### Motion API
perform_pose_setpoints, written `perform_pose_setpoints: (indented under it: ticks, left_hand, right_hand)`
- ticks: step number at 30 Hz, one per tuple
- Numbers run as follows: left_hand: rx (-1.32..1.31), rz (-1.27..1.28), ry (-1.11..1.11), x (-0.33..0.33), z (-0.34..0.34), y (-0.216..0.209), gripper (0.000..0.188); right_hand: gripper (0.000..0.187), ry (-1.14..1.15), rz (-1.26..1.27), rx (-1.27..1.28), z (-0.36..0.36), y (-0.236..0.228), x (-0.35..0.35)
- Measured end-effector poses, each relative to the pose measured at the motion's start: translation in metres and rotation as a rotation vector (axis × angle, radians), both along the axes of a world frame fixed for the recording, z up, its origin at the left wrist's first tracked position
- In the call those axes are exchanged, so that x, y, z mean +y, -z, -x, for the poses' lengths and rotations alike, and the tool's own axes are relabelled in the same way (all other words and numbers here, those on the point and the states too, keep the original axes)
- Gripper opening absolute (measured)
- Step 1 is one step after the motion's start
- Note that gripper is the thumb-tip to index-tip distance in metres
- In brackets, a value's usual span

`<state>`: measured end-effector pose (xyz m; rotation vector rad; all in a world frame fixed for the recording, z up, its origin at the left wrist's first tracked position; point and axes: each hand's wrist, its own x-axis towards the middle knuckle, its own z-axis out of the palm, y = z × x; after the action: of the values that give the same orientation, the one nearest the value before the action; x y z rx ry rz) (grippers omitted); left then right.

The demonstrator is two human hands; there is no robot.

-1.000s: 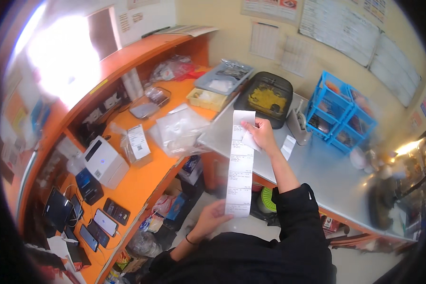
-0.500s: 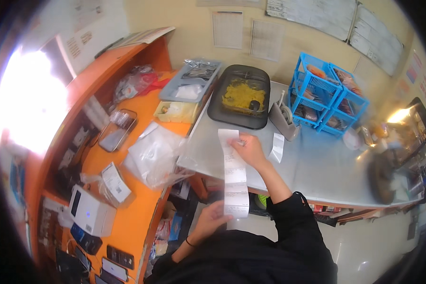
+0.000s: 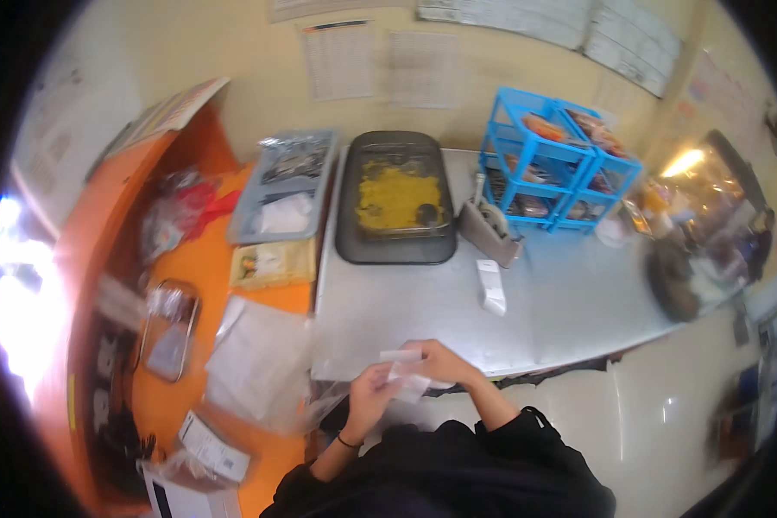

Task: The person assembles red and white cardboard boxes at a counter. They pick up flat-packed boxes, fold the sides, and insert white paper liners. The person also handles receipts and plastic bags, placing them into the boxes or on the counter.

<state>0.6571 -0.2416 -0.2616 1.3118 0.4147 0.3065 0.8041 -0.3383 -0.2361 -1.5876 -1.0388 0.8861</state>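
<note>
Close to my body, at the front edge of the metal counter, both hands hold a white paper receipt (image 3: 413, 388). My left hand (image 3: 371, 401) pinches it from the left and my right hand (image 3: 443, 364) from the right. The paper is bunched or folded between the fingers, and the hands partly cover it. Beyond them on the counter lies a second curled paper slip (image 3: 491, 287), beside a grey tape dispenser (image 3: 489, 233). A black tray (image 3: 348, 246) holds a clear container of yellow food (image 3: 399, 198).
Blue stacked baskets (image 3: 535, 164) with packets stand at the back right. On the orange counter (image 3: 272, 306) to my left are a grey-blue tray (image 3: 242, 220), a yellow container (image 3: 274, 263), plastic sheets (image 3: 259, 363), a metal tray (image 3: 174, 345) and a white boxy device (image 3: 190, 501).
The long receipt, stretched out between my hands before, is now gathered up small. My right hand has come down toward my left, and the view has swung right.
</note>
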Motion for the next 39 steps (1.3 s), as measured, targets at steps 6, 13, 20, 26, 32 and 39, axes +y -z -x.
perform_pose_setpoints:
  ticks: [6, 13, 20, 26, 32, 39]
  left_hand:
    - [-0.048, -0.427, -0.137, 0.012, -0.035, 0.031, 0.041]
    - [0.051, 0.195, 0.086, -0.020, -0.071, 0.076, 0.037]
    - [0.172, -0.054, -0.136, -0.053, -0.098, 0.073, 0.023]
    - [0.183, 0.042, -0.146, -0.071, -0.134, 0.064, 0.023]
    - [0.196, 0.190, -0.397, -0.089, -0.145, 0.098, 0.019]
    - [0.234, 0.278, -0.573, -0.088, -0.103, 0.063, 0.019]
  right_hand:
    - [0.019, 0.292, 0.086, 0.268, -0.004, 0.019, -0.013]
    - [0.029, 0.681, -0.074, -0.132, -0.010, 0.084, -0.002]
    - [0.033, 0.809, -0.057, -0.067, -0.026, 0.094, -0.011]
    - [0.043, 0.704, -0.270, 0.245, -0.064, 0.114, -0.038]
    - [0.041, 1.132, -0.055, -0.321, -0.185, 0.115, -0.091]
    - [0.062, 0.760, 0.182, 0.270, -0.241, 0.151, -0.108]
